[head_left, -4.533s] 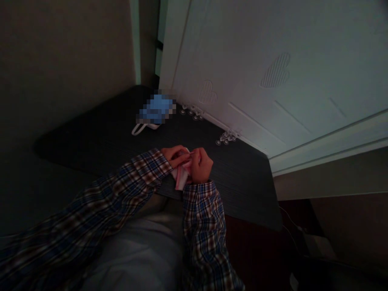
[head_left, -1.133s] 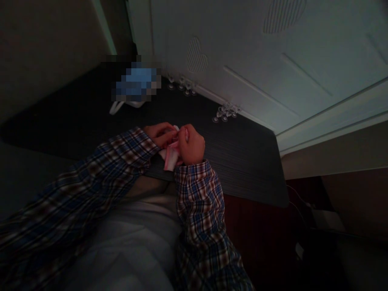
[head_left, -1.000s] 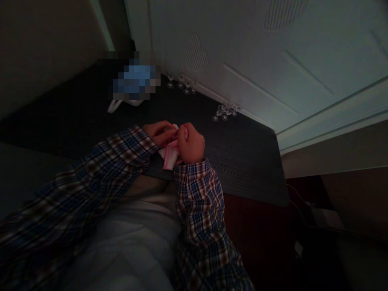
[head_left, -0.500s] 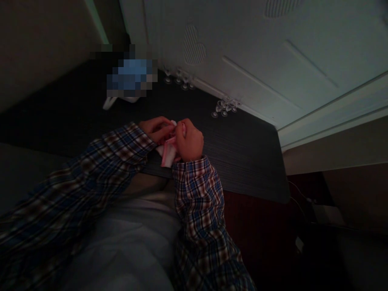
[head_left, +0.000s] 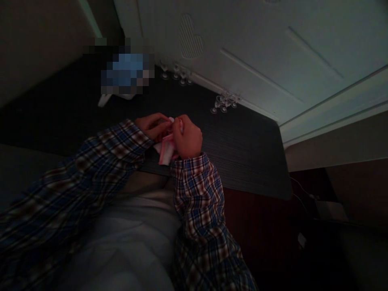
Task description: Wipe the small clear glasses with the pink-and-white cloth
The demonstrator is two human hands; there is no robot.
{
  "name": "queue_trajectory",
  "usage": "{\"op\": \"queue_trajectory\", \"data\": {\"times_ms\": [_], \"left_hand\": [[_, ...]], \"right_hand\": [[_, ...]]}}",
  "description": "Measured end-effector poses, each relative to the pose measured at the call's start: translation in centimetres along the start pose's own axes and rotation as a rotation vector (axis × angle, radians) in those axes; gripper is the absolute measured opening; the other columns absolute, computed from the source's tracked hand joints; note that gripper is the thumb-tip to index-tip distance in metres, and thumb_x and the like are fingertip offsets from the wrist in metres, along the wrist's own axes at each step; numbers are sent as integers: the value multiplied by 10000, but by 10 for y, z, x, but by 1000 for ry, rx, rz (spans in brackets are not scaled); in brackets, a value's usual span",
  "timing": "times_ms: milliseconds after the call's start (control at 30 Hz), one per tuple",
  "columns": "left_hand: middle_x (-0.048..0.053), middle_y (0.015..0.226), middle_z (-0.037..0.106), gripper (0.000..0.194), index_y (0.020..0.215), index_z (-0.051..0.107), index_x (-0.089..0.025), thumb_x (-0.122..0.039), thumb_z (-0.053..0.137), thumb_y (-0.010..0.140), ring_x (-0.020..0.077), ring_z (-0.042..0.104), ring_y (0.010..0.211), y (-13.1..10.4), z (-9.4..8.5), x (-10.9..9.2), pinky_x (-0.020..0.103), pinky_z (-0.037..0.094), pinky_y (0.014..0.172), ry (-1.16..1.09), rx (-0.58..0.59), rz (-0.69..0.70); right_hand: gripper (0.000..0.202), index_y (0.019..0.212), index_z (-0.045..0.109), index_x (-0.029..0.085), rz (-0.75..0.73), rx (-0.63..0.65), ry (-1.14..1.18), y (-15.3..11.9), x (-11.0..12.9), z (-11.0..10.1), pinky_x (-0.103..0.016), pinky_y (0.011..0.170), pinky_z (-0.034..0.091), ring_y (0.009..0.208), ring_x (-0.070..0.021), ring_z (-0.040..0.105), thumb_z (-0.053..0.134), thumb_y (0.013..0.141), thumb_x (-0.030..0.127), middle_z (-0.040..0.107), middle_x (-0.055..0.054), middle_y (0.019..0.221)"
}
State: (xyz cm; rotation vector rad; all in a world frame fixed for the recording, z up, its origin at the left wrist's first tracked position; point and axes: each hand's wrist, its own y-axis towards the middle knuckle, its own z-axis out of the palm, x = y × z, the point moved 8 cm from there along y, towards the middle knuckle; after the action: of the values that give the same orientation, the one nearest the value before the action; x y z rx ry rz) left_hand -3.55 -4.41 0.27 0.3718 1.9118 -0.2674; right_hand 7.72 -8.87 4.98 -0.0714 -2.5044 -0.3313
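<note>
A small pink and white cloth hangs down between my two hands, close to the front edge of the dark table. My left hand pinches its upper part with bent fingers. Curled around its other side is my right hand, thumb side up. A small white bit of the item shows between the fingertips at the top. The rest of what the fingers cover is hidden, and the picture is dim.
Several small clear stemmed glasses stand in two groups along the white panel behind the dark table. A blurred blue and white item lies at the back left. Cables hang beyond the table's right end.
The view has shifted slightly. Both hands keep nearly the same hold on the cloth, with only slight finger movement.
</note>
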Motion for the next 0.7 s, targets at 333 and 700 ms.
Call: {"op": "queue_trajectory", "data": {"times_ms": [333, 700], "left_hand": [[-21, 555, 513, 305, 995, 554, -105, -346, 488, 821, 66, 461, 450, 1, 1, -1, 158, 375, 423, 19, -3, -28], [-29, 579, 503, 305, 995, 564, -69, -321, 494, 838, 52, 460, 465, -1, -1, -5, 137, 370, 429, 41, -23, -42]], "right_hand": [[370, 887, 512, 191, -7, 0, 20, 0, 2, -1, -261, 678, 383, 744, -131, 552, 243, 909, 444, 562, -22, 798], [354, 880, 515, 184, -12, 5, 19, 0, 4, -2, -256, 683, 396, 722, -116, 546, 256, 909, 424, 559, -15, 788]]}}
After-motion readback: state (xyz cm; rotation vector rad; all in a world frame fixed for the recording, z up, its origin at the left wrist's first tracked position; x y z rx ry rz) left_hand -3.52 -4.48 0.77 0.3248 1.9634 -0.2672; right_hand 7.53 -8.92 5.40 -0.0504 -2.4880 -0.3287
